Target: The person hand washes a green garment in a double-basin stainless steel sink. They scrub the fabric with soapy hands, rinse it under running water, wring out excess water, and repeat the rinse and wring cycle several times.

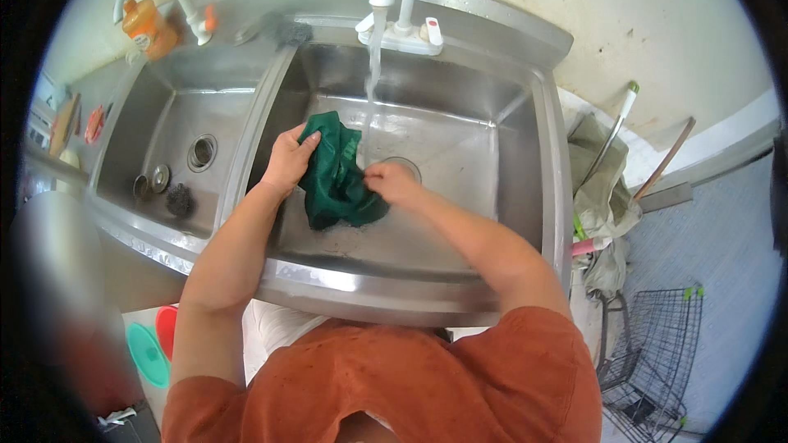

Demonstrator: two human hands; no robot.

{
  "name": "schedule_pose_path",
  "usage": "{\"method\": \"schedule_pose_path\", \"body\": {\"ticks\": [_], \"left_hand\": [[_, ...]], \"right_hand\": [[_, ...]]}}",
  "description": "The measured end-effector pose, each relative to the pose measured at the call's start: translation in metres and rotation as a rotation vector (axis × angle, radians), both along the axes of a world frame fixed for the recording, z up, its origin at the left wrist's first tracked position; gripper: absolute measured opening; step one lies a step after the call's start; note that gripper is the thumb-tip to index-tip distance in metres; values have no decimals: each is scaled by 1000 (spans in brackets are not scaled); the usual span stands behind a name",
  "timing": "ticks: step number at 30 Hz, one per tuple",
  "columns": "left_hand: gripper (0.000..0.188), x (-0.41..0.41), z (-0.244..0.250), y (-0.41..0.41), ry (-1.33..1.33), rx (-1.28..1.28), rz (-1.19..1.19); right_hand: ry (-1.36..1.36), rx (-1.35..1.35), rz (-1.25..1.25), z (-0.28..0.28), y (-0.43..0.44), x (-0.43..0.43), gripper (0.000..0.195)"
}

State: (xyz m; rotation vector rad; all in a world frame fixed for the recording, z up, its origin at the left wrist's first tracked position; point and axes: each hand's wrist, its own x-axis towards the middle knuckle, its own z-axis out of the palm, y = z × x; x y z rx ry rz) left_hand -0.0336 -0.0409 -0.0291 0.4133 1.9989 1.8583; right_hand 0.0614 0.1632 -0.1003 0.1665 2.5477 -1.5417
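Observation:
A dark green cloth [332,181] hangs in the larger basin of a stainless steel double sink [455,197]. My left hand [292,157] grips its upper left part, thumb on top. Pinched in my right hand [391,181] is the cloth's right edge; those fingertips are partly hidden. Water [374,67] runs from the white faucet [403,31] and comes down just right of the cloth, near my right hand. Behind that hand the round drain [406,166] is partly covered. The cloth's lower part lies near the basin floor.
In the smaller left basin are a drain [202,152], a metal strainer [160,178] and a dark scouring pad [180,199]. An orange bottle [149,29] stands by a second faucet [200,24]. A raised divider [255,135] separates the basins. Right of the sink stands a wire basket [659,344].

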Motion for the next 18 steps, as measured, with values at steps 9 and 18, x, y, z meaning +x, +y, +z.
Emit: {"method": "schedule_pose_path", "body": {"ticks": [9,18], "left_hand": [[27,6,19,21,-371,133,-89],[33,-3,60,28,-117,-72,-390]], "right_hand": [[91,49,-54,21,65,-3,32],[183,-129,-47,80,54,-12,26]]}}
